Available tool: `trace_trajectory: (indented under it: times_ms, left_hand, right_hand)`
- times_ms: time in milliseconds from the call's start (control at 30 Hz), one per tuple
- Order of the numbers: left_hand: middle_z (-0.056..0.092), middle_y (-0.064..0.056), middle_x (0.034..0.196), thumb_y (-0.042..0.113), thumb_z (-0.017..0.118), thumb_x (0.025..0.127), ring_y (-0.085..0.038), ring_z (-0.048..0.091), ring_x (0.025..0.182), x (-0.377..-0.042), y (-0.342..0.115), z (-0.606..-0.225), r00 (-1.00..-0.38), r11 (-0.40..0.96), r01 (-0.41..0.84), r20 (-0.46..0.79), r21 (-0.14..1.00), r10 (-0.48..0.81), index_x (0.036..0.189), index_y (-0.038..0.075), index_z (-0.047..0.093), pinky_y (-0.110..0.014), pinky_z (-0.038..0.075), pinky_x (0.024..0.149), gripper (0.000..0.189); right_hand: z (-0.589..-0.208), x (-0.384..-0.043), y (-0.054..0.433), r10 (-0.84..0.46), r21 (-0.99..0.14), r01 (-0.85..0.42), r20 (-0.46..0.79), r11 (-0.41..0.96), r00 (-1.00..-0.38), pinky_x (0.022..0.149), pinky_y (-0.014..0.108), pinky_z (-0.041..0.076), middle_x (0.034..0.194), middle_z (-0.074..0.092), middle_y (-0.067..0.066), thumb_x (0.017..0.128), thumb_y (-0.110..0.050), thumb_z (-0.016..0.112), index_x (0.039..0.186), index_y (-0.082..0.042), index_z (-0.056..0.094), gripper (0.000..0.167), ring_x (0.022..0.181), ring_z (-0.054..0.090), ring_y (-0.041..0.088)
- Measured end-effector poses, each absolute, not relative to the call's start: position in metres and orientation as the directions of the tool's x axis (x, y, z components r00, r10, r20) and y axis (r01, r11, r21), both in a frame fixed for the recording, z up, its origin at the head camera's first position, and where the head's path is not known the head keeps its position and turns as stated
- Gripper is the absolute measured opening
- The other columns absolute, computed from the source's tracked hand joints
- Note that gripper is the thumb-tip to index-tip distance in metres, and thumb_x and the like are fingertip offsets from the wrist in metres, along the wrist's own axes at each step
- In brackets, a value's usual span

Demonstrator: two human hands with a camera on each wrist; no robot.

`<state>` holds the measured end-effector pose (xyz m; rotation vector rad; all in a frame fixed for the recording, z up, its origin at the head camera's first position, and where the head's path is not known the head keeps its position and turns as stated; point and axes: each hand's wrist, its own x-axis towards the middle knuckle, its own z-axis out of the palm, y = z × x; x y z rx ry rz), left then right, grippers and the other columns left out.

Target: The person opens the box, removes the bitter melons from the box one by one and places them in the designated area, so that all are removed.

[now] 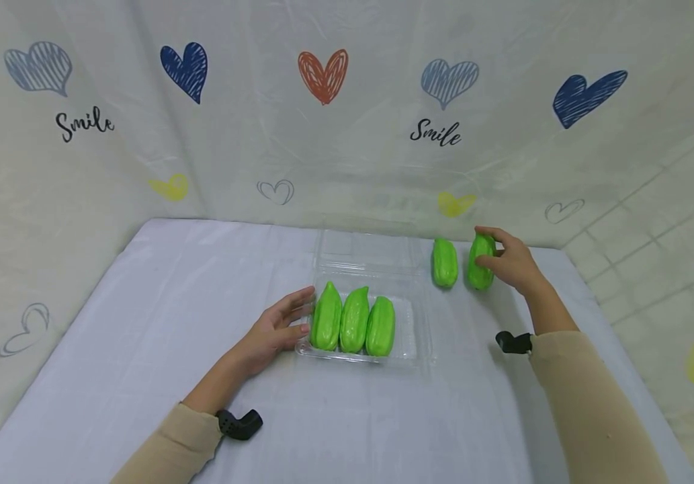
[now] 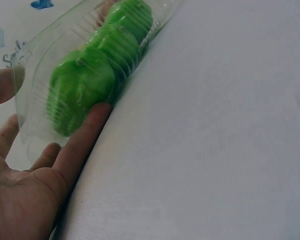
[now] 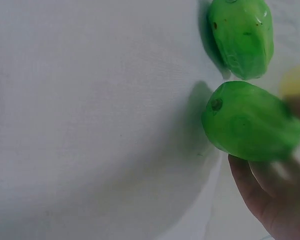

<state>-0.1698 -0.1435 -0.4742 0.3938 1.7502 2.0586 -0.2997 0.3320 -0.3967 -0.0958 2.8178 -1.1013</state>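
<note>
At the middle of the table (image 1: 141, 323), a clear box (image 1: 407, 329) holds three gourds (image 1: 355, 320), green and side by side, set toward its 9 o'clock end; its lid (image 1: 365, 254) is folded back at 12 o'clock. Both hands are busy — the left hand (image 1: 271, 333) has its fingers loosely outstretched, touching the box's 9 o'clock edge, while the right hand (image 1: 512, 262), at the box's 2 o'clock, grips a fourth gourd (image 3: 250, 122) between thumb and fingers. Whether that gourd touches the table, I cannot tell. Near its 9 o'clock side — a gap between — lies a fifth gourd (image 1: 445, 263).
</note>
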Motion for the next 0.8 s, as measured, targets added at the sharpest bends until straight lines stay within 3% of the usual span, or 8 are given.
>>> trace_trajectory:
  times_ms: [600, 800]
  left_hand:
    - [0.023, -0.009, 0.163, 0.013, 0.064, 0.096, -0.031, 0.024, 0.15, -0.17, -0.143, -0.474, -0.878, -0.125, -0.132, -0.057, 0.983, 0.475, 0.158, 0.015, 0.025, -0.042, 0.051, 0.099, 0.073]
    - [0.025, -0.008, 0.163, 0.01, 0.062, 0.097, -0.03, 0.024, 0.15, -0.171, -0.144, -0.477, -0.877, -0.134, -0.119, -0.041, 0.984, 0.479, 0.158, 0.015, 0.027, -0.039, 0.053, 0.096, 0.071]
  right_hand:
    - [-0.399, -0.31, 0.331, -0.12, -0.661, 0.011, -0.153, 0.75, -0.981, 0.103, 0.067, 0.037, 0.162, 0.021, 0.025, 0.099, -0.022, 0.056, 0.159, -0.018, 0.028, 0.066, 0.136, 0.035, 0.054]
    - [-0.401, -0.313, 0.331, -0.13, -0.639, 0.008, -0.17, 0.769, -0.977, 0.106, 0.069, 0.032, 0.162, 0.02, 0.025, 0.1, -0.023, 0.054, 0.158, -0.014, 0.029, 0.064, 0.142, 0.025, 0.054]
